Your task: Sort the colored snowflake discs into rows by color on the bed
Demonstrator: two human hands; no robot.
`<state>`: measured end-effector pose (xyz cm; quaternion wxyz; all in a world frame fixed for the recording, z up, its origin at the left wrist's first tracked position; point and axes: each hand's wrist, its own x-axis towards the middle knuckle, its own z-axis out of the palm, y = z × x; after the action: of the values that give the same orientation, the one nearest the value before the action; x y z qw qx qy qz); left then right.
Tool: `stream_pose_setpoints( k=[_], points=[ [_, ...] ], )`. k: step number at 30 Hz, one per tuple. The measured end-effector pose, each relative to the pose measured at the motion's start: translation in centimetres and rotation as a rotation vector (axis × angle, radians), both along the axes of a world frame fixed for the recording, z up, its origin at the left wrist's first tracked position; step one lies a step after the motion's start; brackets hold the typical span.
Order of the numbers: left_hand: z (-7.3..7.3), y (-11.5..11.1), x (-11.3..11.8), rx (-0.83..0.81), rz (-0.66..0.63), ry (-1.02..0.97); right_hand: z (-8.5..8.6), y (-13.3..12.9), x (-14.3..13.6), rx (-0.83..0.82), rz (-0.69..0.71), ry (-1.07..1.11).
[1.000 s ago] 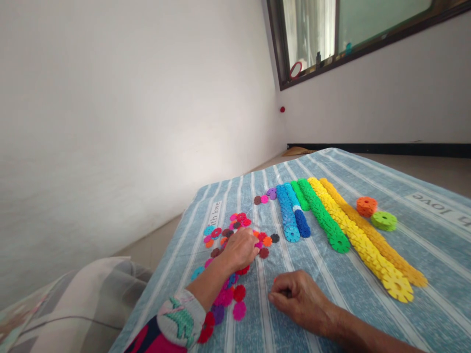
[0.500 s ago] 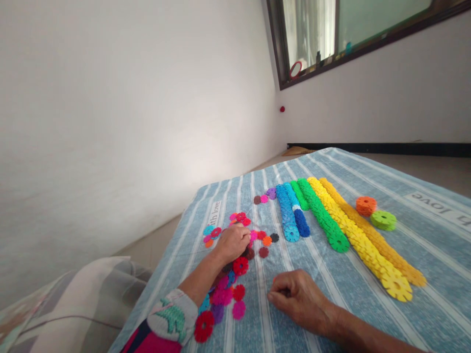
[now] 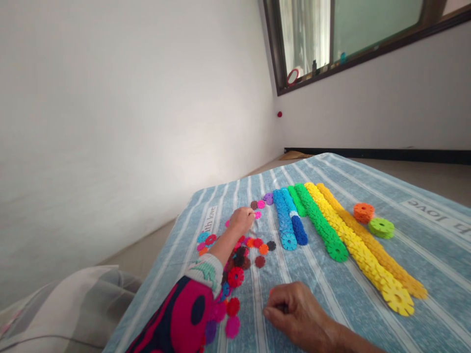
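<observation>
My left hand (image 3: 242, 219) is closed in a pinch on a pink disc (image 3: 257, 214), just below a small pink disc and a brown disc (image 3: 253, 205). Under and beside my left forearm lies a loose pile of red, brown, black and magenta discs (image 3: 236, 277). My right hand (image 3: 296, 309) rests on the cloth with its fingers curled in; a sliver of red-orange shows at its edge, too small to name. Rows of overlapping discs lie to the right: blue (image 3: 288, 240), dark blue (image 3: 300, 230), green (image 3: 337, 249) and yellow (image 3: 398, 296).
Orange discs (image 3: 363, 212) and lime green discs (image 3: 381, 227) stand in short stacks at the right. A striped blue cloth (image 3: 412, 255) covers the table. Grey and white fabric (image 3: 84, 299) lies at the lower left. A window frame (image 3: 353, 63) is on the wall behind.
My left hand has moved away from me and slightly right, from the loose pile towards the small pink and brown discs, with a pink disc at its fingertips. My right hand has barely moved.
</observation>
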<state>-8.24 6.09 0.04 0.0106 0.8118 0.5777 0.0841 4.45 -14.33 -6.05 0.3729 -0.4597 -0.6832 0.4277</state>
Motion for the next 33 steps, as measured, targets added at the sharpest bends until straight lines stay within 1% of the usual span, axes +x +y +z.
stream_pose_setpoints(
  k=[3, 6, 9, 13, 18, 25, 29, 31, 33],
  points=[
    [-0.4, 2.1, 1.3, 0.008, 0.042, 0.01, -0.3, 0.3, 0.0, 0.0, 0.024, -0.008],
    [-0.8, 3.8, 2.2, -0.006, 0.075, 0.027, -0.8, 0.7, -0.1, -0.021, 0.056, -0.015],
    [-1.1, 4.9, 2.7, -0.023, 0.099, 0.046, -1.3, 1.0, -0.2, -0.035, 0.078, -0.028],
    [-1.3, 5.6, 2.9, -0.046, 0.104, 0.085, -1.6, 1.0, -0.3, -0.027, 0.07, -0.036],
    [-1.4, 5.7, 2.9, -0.032, 0.092, 0.135, -1.9, 1.2, -0.4, -0.026, 0.072, -0.031],
    [-1.8, 5.3, 3.1, 0.052, 0.066, 0.153, -1.7, 1.1, -0.1, -0.019, 0.083, -0.022],
    [-1.2, 4.8, 2.0, 0.076, 0.068, 0.131, -1.1, 1.0, -0.1, -0.029, 0.079, -0.015],
    [-0.6, 4.2, 1.0, 0.066, 0.06, 0.124, -0.8, 0.8, 0.0, -0.026, 0.072, -0.024],
    [0.0, 3.3, -0.1, 0.033, 0.026, 0.122, -0.5, 0.6, 0.0, -0.027, 0.055, -0.031]
  ],
)
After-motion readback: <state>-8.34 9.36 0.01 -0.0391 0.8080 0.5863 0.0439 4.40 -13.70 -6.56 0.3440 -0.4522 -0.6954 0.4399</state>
